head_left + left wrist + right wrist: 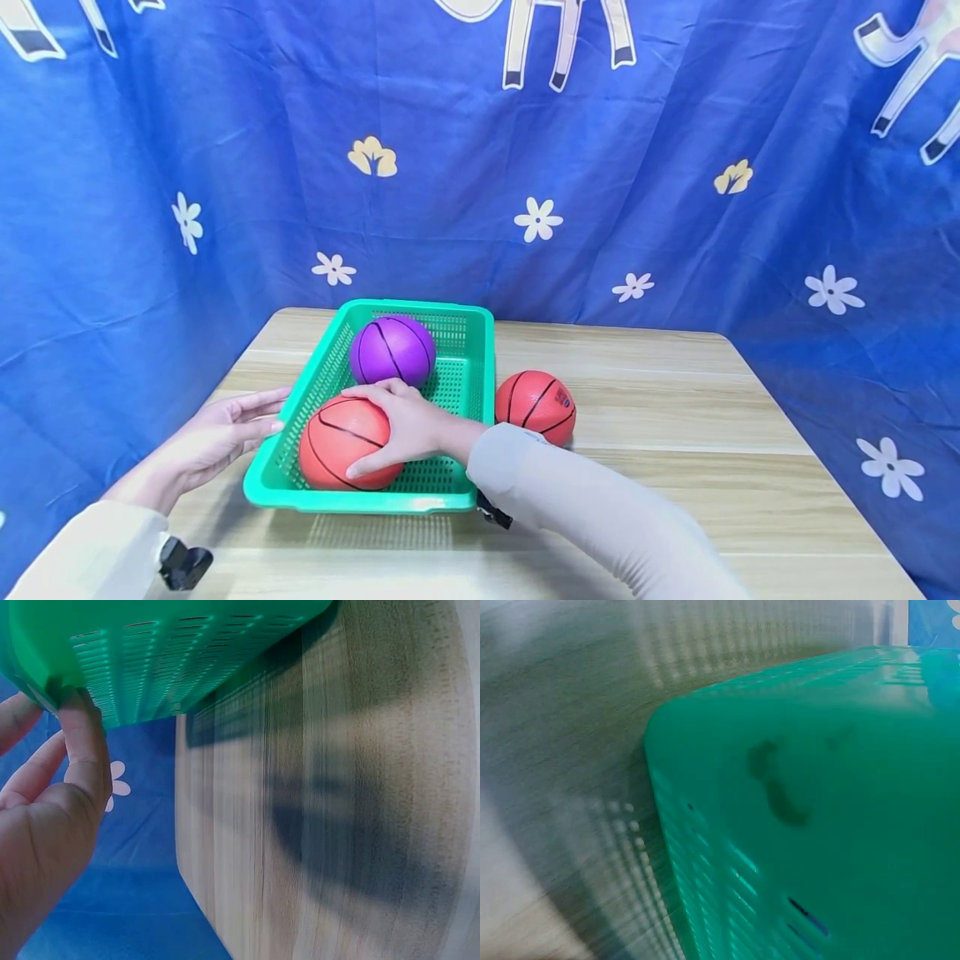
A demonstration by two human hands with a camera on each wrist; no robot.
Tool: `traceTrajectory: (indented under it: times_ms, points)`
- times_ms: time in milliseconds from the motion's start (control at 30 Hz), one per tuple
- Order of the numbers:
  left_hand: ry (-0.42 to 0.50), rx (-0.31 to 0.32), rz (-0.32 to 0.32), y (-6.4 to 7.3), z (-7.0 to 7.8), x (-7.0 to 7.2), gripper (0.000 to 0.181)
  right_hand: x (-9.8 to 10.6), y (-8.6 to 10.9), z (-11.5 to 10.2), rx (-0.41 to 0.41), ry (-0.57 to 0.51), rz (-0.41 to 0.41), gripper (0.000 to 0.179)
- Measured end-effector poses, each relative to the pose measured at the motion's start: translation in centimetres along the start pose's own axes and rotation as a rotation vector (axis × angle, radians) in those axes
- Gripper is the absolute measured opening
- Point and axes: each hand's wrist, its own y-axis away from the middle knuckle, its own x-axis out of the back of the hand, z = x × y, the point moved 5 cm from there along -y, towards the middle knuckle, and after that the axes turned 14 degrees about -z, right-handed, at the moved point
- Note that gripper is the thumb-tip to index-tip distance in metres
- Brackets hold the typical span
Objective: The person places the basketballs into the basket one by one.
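In the head view, a green plastic basket (pixel 468 400) with slotted walls stands on the wooden table. My right hand (pixel 405 425) reaches over its right wall and grips a reddish-orange basketball (pixel 337 446) inside the near end, fingers over the top and thumb on the near side. Behind it in the basket lies a purple ball (pixel 392 350) with black lines. My left hand (pixel 228 433) is at the basket's left side, pinching the rim between thumb and fingers; the left wrist view shows this hand (pixel 64 772) up close. The right wrist view shows basket wall (pixel 817 765), hiding the right hand.
A smaller red basketball (pixel 534 404) rests on the table (pixel 660 417) just right of the basket, partly behind my right forearm. A blue curtain (pixel 450 208) with flower and animal prints hangs around the table's back and sides.
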Motion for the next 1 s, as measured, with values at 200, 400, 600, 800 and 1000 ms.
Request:
traceTrajectory:
  times_ms: [200, 400, 600, 800, 1000]
  points:
    - [-0.006, 0.010, -0.002, 0.0, 0.0, 0.0, 0.069, 0.4, 0.1, 0.0, 0.050, 0.011, 0.003, 0.092]
    - [-0.006, 0.001, -0.012, 0.0, 0.0, 0.0, 0.069, 1.9, 0.6, 0.0, 0.089, 0.013, 0.035, 0.094]
    - [0.007, -0.015, -0.023, 0.0, 0.0, 0.0, 0.068, 3.7, 1.4, 0.1, 0.098, -0.006, 0.073, 0.091]
    - [0.009, -0.018, -0.029, 0.0, -0.1, 0.0, 0.067, 5.5, 2.2, 0.6, 0.150, -0.054, 0.135, 0.083]
    - [0.002, -0.014, -0.024, 0.0, -0.2, 0.1, 0.066, 7.1, 3.4, 1.4, 0.173, -0.163, 0.214, 0.073]
